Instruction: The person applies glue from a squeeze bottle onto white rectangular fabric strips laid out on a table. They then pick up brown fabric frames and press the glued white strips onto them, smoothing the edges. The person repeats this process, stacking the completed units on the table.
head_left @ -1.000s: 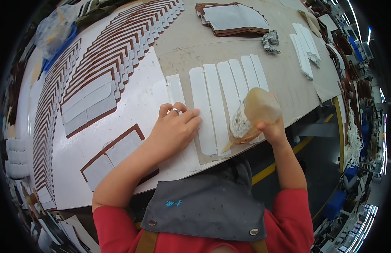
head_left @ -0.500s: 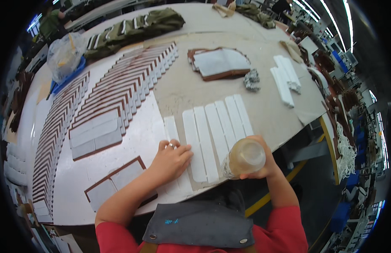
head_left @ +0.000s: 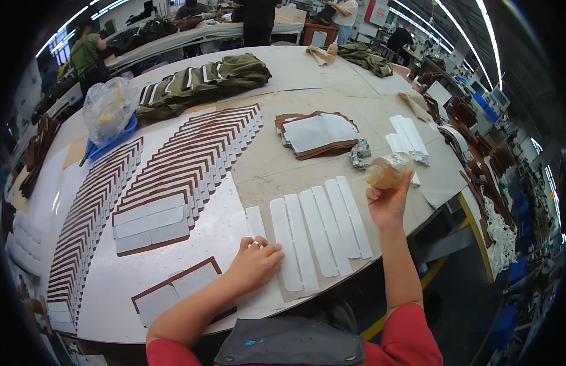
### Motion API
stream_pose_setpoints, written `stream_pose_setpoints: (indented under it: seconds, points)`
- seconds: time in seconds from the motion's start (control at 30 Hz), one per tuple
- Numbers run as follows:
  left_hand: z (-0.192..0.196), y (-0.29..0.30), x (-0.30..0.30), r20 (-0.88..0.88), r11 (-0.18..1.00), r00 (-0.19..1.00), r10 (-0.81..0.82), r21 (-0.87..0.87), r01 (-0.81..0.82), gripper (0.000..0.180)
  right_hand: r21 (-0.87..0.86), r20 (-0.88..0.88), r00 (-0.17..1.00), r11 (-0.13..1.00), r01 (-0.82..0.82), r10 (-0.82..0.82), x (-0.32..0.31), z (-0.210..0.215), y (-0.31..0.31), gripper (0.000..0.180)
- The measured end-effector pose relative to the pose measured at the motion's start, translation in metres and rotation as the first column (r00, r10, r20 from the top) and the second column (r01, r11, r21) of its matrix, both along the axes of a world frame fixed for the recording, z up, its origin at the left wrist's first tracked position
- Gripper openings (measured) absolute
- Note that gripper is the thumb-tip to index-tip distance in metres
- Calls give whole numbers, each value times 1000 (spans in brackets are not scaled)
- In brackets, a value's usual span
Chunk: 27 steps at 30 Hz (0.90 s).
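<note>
- A translucent, pale amber bottle (head_left: 391, 169) is being held up by the right hand (head_left: 388, 206), tilted, with its narrowing end being directed toward the left; the tip is being blurred.
- In the right grip, the bottle is being clasped between thumb and fingers.
- The bottle is being seen over the right part of the desk (head_left: 267, 171), just beside a lump of crumpled foil (head_left: 360, 155); its height above the surface cannot be judged.
- The left hand (head_left: 255, 263) is being rested palm down, fingers bent, on a narrow white strip (head_left: 254, 221), which is being partly covered; a ring is being worn.
- Whether anything is being pinched in the left grip cannot be told.
- Six longer white strips (head_left: 319, 235) are being carried by the desk between the two hands, lying side by side in pairs.
- A brown-edged panel (head_left: 194, 280) is being partly hidden by the left forearm.
- Overlapping brown-edged panels (head_left: 188, 165) are being displayed in two slanting rows at left.
- Beyond the strips, a stack of grey-topped brown pieces (head_left: 319, 132) is being seen, with a bundle of white strips (head_left: 408, 135) to its right.
</note>
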<state>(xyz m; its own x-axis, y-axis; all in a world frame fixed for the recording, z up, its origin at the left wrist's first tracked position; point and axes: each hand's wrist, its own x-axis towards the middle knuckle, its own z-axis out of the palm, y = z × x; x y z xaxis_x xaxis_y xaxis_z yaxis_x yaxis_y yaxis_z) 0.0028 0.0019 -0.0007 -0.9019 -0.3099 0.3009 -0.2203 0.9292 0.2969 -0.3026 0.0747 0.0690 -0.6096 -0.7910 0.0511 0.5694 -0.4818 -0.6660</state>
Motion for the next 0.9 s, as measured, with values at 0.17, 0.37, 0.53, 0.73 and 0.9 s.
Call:
stream_pose_setpoints:
  seconds: [0.17, 0.37, 0.53, 0.73, 0.9]
  points:
    - [3, 0, -4, 6, 1000, 1000, -5, -17, 5, 16, 176, -220, 975, 984, 35, 5, -8, -30, -22, 51]
    - [3, 2, 0, 28, 1000, 1000, 2, 23, -3, 18, 239, -659, 745, 968, 77, 103, 12, -37, -45, 53]
    - [4, 0, -1, 31, 1000, 1000, 2, 23, -3, 18, 160, -748, 660, 983, 85, 65, 30, -43, -61, 63]
    - [4, -1, -1, 14, 1000, 1000, 2, 31, -2, 18, 76, -850, 526, 991, 109, 7, 34, -53, -75, 60]
    - [6, 0, -1, 25, 1000, 1000, 8, 25, -9, 17, 79, -887, 460, 971, 227, -35, 23, -54, -73, 59]
